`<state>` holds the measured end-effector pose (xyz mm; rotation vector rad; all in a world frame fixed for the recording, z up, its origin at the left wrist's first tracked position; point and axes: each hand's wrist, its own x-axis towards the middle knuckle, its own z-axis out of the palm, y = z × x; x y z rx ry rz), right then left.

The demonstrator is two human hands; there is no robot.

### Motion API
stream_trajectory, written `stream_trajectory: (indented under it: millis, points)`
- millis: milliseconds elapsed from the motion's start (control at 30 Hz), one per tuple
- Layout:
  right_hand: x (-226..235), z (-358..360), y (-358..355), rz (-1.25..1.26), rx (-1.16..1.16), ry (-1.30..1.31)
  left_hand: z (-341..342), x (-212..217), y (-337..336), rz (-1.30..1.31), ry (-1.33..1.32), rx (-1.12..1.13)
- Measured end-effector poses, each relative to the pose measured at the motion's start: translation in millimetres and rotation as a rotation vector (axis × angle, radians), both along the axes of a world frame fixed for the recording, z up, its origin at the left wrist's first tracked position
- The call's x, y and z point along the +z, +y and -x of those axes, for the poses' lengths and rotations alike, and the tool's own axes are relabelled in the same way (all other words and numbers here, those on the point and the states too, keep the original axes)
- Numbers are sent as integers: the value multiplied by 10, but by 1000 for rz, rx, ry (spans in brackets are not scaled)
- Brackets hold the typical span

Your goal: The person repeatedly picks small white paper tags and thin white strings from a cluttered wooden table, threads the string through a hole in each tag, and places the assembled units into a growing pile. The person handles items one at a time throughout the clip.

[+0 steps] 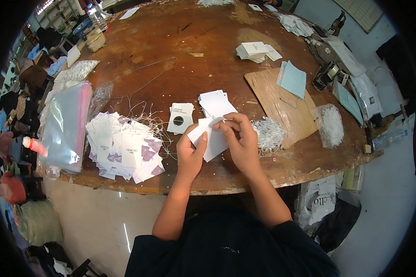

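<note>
Over the near edge of the table, my left hand [190, 156] grips some blank white paper tags [213, 147], with the thumb lying on top of them. My right hand [241, 141] pinches at the upper edge of these tags, its fingertips pressed together; whether a string is between them is too small to see. Just beyond my hands lies a stack of white tags [215, 102]. To its left are tags with a black circle [179, 118]. Left of my left hand spreads a heap of strung tags [125, 147]. A tangle of white string loops [268, 134] lies beside my right hand.
A thin wooden board [305, 121] carries a light blue notebook [293, 82]. Right of it sits a plastic bag of white strings [331, 125]. Clear plastic sleeves [65, 131] are stacked at the left edge. More card stacks [252, 51] stand farther back on the brown table [189, 76].
</note>
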<state>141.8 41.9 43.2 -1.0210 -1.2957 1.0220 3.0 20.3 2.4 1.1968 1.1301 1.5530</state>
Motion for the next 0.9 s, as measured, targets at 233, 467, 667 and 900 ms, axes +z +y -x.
stream_trajectory:
  millis: [233, 467, 667, 900]
  points:
    - [11, -18, 26, -120, -39, -328, -7, -21, -13, -29, 78, -7]
    - [36, 7, 55, -251, -75, -449, -18, 27, -26, -22, 91, -10]
    - [7, 37, 42, -264, -87, -505, -32, 32, -52, -69, 221, 29]
    - [-56, 100, 45, -212, -76, -411, -43, 59, -42, -219, 369, 113]
